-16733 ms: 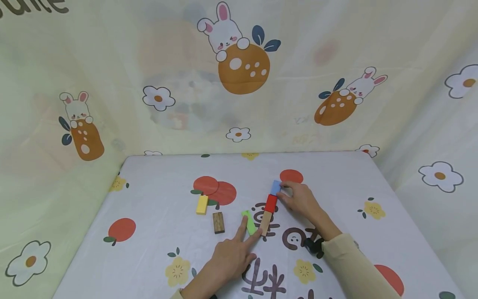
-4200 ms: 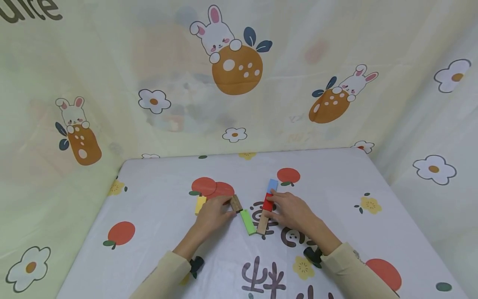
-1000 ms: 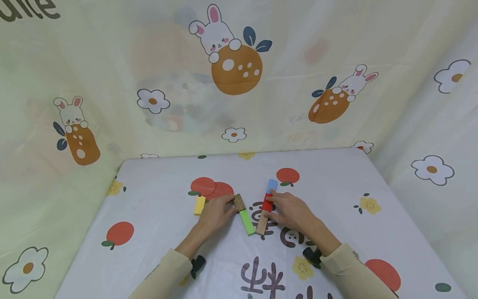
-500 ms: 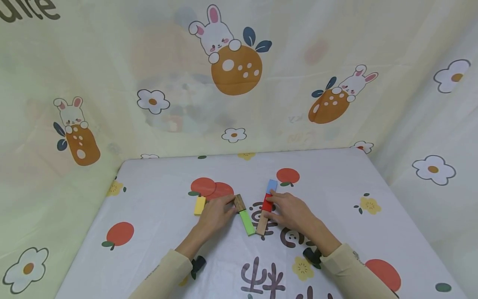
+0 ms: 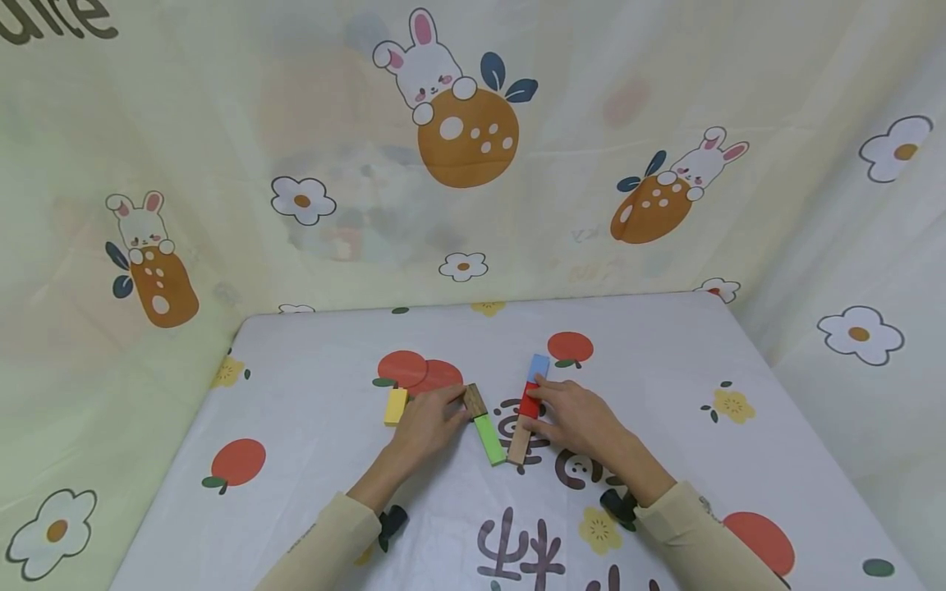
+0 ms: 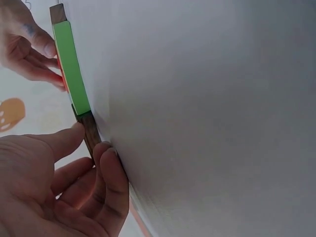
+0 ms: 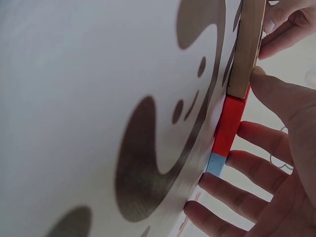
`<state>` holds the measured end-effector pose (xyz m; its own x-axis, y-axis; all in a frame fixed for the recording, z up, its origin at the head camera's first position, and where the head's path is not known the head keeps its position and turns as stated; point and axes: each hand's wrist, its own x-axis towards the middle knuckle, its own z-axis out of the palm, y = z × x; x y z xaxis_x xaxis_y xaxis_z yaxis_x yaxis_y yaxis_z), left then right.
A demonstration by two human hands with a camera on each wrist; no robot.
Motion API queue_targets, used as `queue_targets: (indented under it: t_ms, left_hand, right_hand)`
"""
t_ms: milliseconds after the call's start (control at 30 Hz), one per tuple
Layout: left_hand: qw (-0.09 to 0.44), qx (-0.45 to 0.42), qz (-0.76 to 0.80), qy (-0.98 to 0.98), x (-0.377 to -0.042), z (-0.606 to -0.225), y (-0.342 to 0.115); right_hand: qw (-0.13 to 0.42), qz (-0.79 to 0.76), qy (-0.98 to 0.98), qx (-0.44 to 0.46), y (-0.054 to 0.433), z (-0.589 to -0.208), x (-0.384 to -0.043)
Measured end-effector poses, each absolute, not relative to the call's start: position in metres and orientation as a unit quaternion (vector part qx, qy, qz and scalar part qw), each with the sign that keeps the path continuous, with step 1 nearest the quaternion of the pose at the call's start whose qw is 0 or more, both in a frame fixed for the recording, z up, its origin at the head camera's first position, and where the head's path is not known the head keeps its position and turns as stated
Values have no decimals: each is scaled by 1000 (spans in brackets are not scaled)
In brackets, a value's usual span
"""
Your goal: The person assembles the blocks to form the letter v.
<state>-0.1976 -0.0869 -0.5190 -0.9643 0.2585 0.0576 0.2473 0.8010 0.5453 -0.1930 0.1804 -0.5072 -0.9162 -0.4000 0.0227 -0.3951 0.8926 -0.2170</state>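
My left hand [image 5: 429, 423] pinches a dark brown wooden block [image 5: 475, 400] between thumb and fingers. That block meets the far end of a bright green block [image 5: 489, 441], their ends touching in the left wrist view. My right hand [image 5: 580, 414] rests along the outer side of a second row, fingers fairly straight. Its row runs from a tan wooden block [image 5: 519, 443] through a red block [image 5: 529, 400] to a light blue block [image 5: 538, 367]. In the right wrist view its thumb lies at the tan block [image 7: 245, 54] and fingertips touch the red block [image 7: 229, 123]. Both rows form a V, converging toward me.
A yellow block [image 5: 395, 407] lies apart, just left of my left hand. The table is covered with a white printed cloth [image 5: 296, 492], with a patterned curtain [image 5: 355, 271] behind it. Dark wrist devices [image 5: 392, 525] sit under both cuffs.
Since the earliest frame, the brown block has moved right and away to the green block's far end; my left hand has left the green and tan blocks. The last second shows almost no movement.
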Motion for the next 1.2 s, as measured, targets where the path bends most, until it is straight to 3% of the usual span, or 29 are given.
queue_targets:
  t_ms: [1200]
  left_hand:
    - [15,140,301,943,-197,-519,-90]
  right_hand:
    - [16,-104,974,-202,179,-505,-192]
